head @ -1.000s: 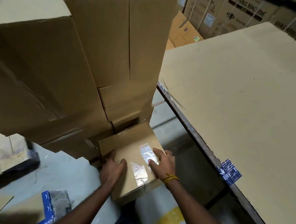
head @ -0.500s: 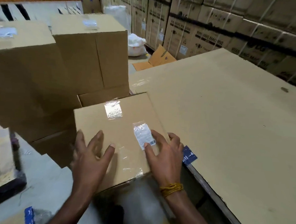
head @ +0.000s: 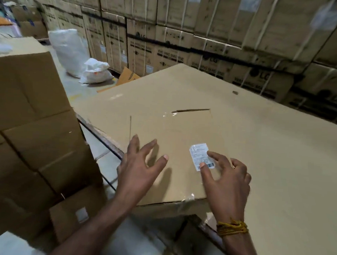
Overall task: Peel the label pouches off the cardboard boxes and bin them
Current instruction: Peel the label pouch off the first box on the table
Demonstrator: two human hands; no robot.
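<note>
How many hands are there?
2. The left hand hovers over the box, near its left edge; the right hand is at the label on its right side.

Both forearms reach forward, palms down. Left hand fingers spread and straight, thumb out to the right. Right hand fingers spread, slightly bent; yellow thread band round its wrist.
</note>
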